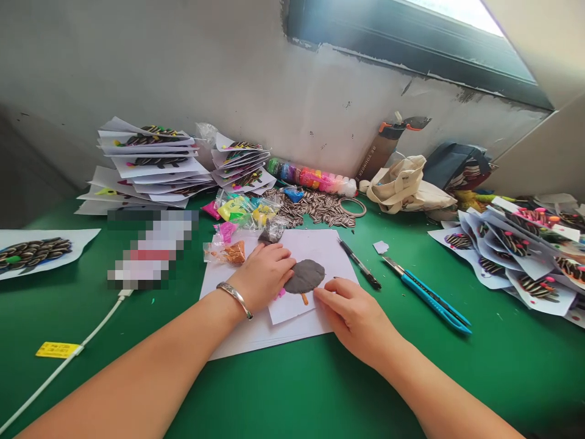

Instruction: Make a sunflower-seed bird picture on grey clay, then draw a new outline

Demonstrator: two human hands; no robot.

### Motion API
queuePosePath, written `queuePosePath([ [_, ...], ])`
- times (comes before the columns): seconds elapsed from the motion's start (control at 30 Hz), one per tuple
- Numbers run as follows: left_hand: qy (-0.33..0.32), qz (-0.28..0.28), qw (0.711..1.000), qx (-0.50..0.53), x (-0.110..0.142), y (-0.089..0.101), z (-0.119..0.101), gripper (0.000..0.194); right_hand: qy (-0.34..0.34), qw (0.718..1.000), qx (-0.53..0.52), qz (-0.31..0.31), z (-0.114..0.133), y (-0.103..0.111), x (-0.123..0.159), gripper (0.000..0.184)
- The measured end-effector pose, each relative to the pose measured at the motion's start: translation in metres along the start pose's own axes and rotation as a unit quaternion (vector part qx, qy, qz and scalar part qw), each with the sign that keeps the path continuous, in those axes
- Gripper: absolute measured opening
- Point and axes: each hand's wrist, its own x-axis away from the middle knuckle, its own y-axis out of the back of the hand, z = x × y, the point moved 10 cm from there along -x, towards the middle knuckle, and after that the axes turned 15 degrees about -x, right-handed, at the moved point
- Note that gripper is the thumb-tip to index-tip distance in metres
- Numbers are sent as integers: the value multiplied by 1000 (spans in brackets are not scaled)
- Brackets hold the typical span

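Note:
A flat dark grey clay oval (305,277) lies on a small white paper (287,314), with a short orange-brown clay strip (304,299) below it and a bit of pink clay (280,293) at its left. My left hand (267,274), wearing a silver bangle, rests flat with fingers stretched over the paper, fingertips touching the oval's left edge. My right hand (354,314) is at the paper's right edge beside the orange strip. Its thumb and fingers are bent close together; whatever is between their tips is too small to make out. Beneath lies a larger white sheet (228,341).
Bagged coloured clay (240,207), sunflower seeds (315,207) and clay tubs (311,178) lie behind. A black pen (361,265) and blue utility knife (429,299) are at right. Paper stacks (150,164) and seed-decorated sheets (512,244) flank the green table (292,396). A white cable (59,369) runs left.

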Motion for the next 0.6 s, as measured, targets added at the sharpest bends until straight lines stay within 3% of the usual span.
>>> queuePosePath([
  [0.1,1,1,1000,0,0,1,0,20,11,1000,19,9,3,-2,0,27],
  [0.3,0,-5,1000,-1,0,3,-1,19,-39,998,-57,-13,-10,5,5,28],
  [0.47,-1,-10,1000,-1,0,2,-1,20,-5,999,-33,5,-3,2,6,26],
  [0.6,-1,-12,1000,-2,0,2,-1,20,-16,999,-37,4,-5,3,7,27],
])
